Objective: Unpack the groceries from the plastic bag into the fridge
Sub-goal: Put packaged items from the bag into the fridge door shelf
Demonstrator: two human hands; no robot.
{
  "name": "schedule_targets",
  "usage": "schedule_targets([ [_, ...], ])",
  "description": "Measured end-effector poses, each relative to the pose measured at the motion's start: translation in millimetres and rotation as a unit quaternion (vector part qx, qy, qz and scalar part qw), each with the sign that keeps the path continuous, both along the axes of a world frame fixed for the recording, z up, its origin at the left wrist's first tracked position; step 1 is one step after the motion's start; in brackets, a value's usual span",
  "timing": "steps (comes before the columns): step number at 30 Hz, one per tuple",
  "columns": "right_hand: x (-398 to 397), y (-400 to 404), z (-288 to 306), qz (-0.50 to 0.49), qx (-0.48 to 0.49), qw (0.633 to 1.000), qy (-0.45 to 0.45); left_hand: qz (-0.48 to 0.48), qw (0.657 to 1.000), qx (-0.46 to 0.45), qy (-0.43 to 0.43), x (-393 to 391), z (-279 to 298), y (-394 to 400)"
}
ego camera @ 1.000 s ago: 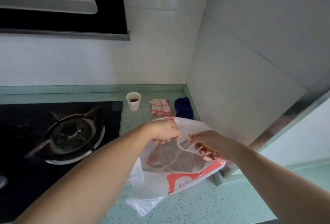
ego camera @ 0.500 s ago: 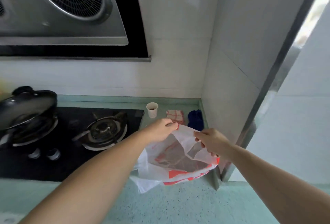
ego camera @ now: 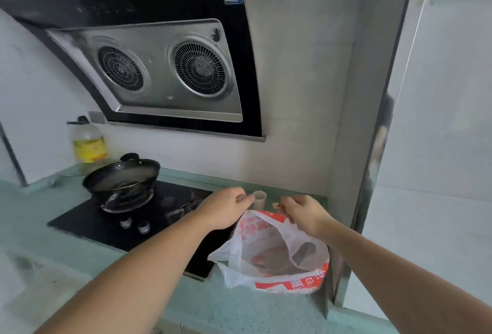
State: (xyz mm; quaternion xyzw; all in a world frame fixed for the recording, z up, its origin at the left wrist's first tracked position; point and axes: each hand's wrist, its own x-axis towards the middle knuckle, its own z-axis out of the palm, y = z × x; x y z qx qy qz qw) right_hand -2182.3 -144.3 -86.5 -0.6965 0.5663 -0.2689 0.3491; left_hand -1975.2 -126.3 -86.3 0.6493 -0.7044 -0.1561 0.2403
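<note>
We see plastic bag (ego camera: 277, 256) on green counter (ego camera: 149, 304), just right of black stove (ego camera: 138, 222). Bag thin, crinkly, half-clear, red print; dark shapes inside, unclear which groceries.

Left hand (ego camera: 226, 210) and right hand (ego camera: 303, 215) pinch bag rim, mouth spread between; both equally near.

Behind bag: small cup (ego camera: 259, 198). Fridge not visible.

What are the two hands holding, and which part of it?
Both the left hand and right hand pinch the top rim of the white-and-red plastic bag, one on each side.
</note>
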Motion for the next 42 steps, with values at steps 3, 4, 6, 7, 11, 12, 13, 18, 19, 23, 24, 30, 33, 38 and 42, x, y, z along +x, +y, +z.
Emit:
schedule_targets([
  [3, 27, 19, 17, 0.051, -0.042, 0.998, -0.005, 0.027, 0.999, -0.021, 0.004, 30, 14, 32],
  [4, 37, 24, 20, 0.063, -0.049, 0.997, 0.003, 0.037, 0.999, -0.022, 0.003, 42, 15, 45],
  [6, 62, 38, 25, 0.084, -0.062, 0.994, 0.018, 0.069, 0.997, -0.027, -0.003, 71, 13, 74],
  [7, 76, 44, 26, 0.088, -0.067, 0.993, 0.027, 0.089, 0.996, -0.03, -0.009, 88, 9, 89],
  [11, 141, 86, 20, 0.124, -0.085, 0.987, 0.064, 0.173, 0.984, -0.029, -0.038, 158, -14, 163],
  [12, 158, 99, 15, 0.142, -0.087, 0.983, 0.076, 0.186, 0.981, -0.028, -0.046, 174, -21, 185],
  [13, 177, 113, 9, 0.164, -0.086, 0.979, 0.089, 0.197, 0.979, -0.027, -0.053, 191, -26, 208],
  [18, 260, 184, -18, 0.294, -0.099, 0.941, 0.138, 0.268, 0.962, -0.01, -0.05, 251, -45, 329],
  [19, 275, 199, -21, 0.316, -0.102, 0.934, 0.133, 0.293, 0.955, -0.002, -0.051, 261, -47, 352],
  [23, 331, 251, -22, 0.386, -0.124, 0.908, 0.11, 0.384, 0.921, 0.009, -0.062, 283, -38, 434],
  [24, 343, 262, -22, 0.402, -0.123, 0.902, 0.101, 0.41, 0.91, 0.013, -0.062, 283, -32, 452],
  [30, 392, 328, -10, 0.504, -0.083, 0.859, 0.017, 0.556, 0.829, 0.019, -0.061, 262, -14, 541],
  [33, 404, 360, -5, 0.563, -0.065, 0.824, -0.01, 0.603, 0.795, 0.02, -0.061, 242, -3, 575],
  [38, 411, 412, 8, 0.639, -0.093, 0.762, -0.038, 0.641, 0.764, -0.004, -0.076, 210, 18, 623],
  [42, 419, 454, 25, 0.669, -0.115, 0.733, -0.038, 0.664, 0.742, -0.031, -0.087, 203, 35, 663],
])
